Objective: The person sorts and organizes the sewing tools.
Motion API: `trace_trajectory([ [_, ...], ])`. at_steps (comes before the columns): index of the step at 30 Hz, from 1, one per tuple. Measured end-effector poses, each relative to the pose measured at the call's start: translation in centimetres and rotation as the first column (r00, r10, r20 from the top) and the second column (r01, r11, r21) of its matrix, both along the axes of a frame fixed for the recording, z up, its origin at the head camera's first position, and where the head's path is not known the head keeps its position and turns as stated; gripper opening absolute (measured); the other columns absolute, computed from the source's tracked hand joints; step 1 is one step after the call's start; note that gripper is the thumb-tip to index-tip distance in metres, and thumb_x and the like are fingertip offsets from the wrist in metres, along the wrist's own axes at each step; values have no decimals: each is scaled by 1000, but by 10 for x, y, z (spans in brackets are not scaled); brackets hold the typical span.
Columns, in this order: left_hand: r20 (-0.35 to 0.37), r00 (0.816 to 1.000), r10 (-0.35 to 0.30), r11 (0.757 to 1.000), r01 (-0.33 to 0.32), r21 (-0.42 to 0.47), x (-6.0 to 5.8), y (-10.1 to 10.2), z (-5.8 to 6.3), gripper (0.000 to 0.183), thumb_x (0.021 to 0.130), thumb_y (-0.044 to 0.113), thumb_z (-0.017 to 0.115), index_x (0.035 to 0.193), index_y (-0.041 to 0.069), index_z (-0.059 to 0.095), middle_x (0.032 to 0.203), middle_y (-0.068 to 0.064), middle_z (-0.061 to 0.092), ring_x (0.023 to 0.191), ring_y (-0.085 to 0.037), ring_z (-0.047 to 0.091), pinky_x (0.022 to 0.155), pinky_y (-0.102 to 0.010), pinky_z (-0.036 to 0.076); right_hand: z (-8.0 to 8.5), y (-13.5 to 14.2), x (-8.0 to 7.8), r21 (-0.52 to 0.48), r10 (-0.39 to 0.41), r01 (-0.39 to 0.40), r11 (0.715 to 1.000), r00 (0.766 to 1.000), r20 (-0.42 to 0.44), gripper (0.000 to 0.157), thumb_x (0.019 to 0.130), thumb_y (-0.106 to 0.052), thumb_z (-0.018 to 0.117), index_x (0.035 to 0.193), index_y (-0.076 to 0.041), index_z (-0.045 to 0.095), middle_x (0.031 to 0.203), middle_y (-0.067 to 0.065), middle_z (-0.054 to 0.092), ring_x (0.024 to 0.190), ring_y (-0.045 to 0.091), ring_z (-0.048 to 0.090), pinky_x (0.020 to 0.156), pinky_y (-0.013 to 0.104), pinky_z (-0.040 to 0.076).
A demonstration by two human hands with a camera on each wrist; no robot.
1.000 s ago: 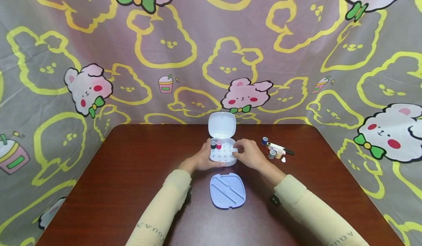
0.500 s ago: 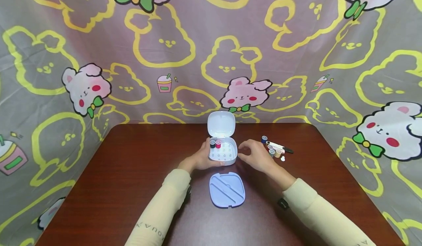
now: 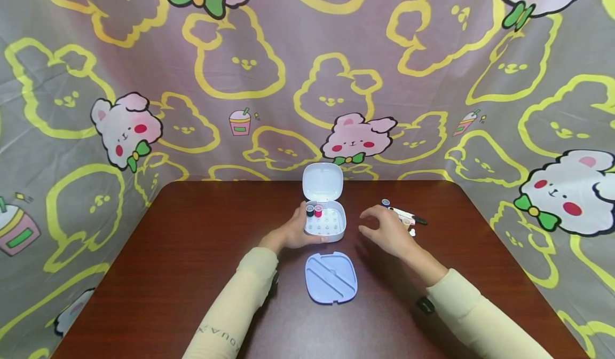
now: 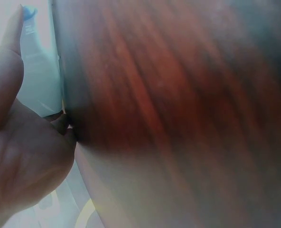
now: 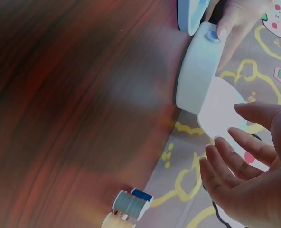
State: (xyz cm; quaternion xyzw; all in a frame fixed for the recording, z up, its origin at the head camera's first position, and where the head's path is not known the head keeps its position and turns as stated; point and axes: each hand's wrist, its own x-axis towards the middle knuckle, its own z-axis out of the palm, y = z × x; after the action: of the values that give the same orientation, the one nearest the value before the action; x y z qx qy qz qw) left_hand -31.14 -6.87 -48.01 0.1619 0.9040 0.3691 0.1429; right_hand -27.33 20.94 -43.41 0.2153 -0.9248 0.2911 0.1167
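Observation:
A small white sewing box (image 3: pixel 336 237) stands on the table with its lid (image 3: pixel 323 181) raised. In its back left corner stand a black thread spool (image 3: pixel 309 210) and a pinkish-red thread spool (image 3: pixel 318 210), among rows of small pegs. My left hand (image 3: pixel 292 231) grips the box's left side, thumb along the front by the blue latch (image 5: pixel 213 36). My right hand (image 3: pixel 388 234) hovers right of the box, fingers apart and loosely bent, holding nothing. Beyond it lie a blue spool (image 3: pixel 385 202), a beige spool (image 3: pixel 406 221) and a grey spool (image 5: pixel 130 205), partly hidden in the head view.
A light blue grooved tray (image 3: pixel 331 289) lies in front of the box. A slim white and black tool (image 3: pixel 418 219) and a small white piece (image 3: pixel 412 232) lie by the loose spools. Patterned cloth (image 3: pixel 269 150) hangs behind and beside the brown table (image 3: pixel 216 220).
My right hand has drawn out of the box and moved right towards the loose spools, its fingers spreading apart. The left hand and the box have stayed in place.

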Motion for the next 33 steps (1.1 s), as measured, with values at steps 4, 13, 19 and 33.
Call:
trace_trajectory([
  [4, -1, 1000, -1, 1000, 1, 0, -1, 0, -1, 130, 80, 52, 84, 162, 5, -6, 162, -19, 19, 144, -32, 32, 119, -46, 31, 2, 7, 3, -2, -10, 10, 1000, 1000, -30, 25, 84, -10, 82, 106, 0, 74, 105, 13, 73, 102, 33, 68, 90, 52, 53],
  [13, -1, 1000, 3, 1000, -3, 1, -1, 0, -2, 130, 80, 51, 84, 162, 6, -5, 162, -19, 19, 143, -32, 32, 119, -46, 32, 5, 22, 10, 1, -46, 46, 999, 999, -13, 27, 85, -10, 81, 109, 0, 74, 107, 14, 71, 91, 33, 64, 79, 46, 53],
  [19, -3, 1000, 4, 1000, -4, 12, 0, 0, -1, 129, 80, 50, 85, 162, 5, -4, 161, -19, 20, 143, -32, 33, 119, -47, 32, 5, 31, 11, 1, -69, 69, 998, 998, 1, 26, 87, -10, 79, 110, 1, 73, 109, 16, 70, 97, 36, 66, 83, 50, 55],
  [33, 5, 1000, 3, 1000, -3, 7, 0, 0, -1, 129, 81, 50, 84, 162, 6, -5, 161, -19, 20, 143, -31, 33, 119, -46, 32, 4, 49, 12, -12, -97, 97, 995, 995, -16, 22, 86, -10, 79, 105, -2, 74, 107, 17, 70, 89, 34, 64, 77, 43, 52],
])
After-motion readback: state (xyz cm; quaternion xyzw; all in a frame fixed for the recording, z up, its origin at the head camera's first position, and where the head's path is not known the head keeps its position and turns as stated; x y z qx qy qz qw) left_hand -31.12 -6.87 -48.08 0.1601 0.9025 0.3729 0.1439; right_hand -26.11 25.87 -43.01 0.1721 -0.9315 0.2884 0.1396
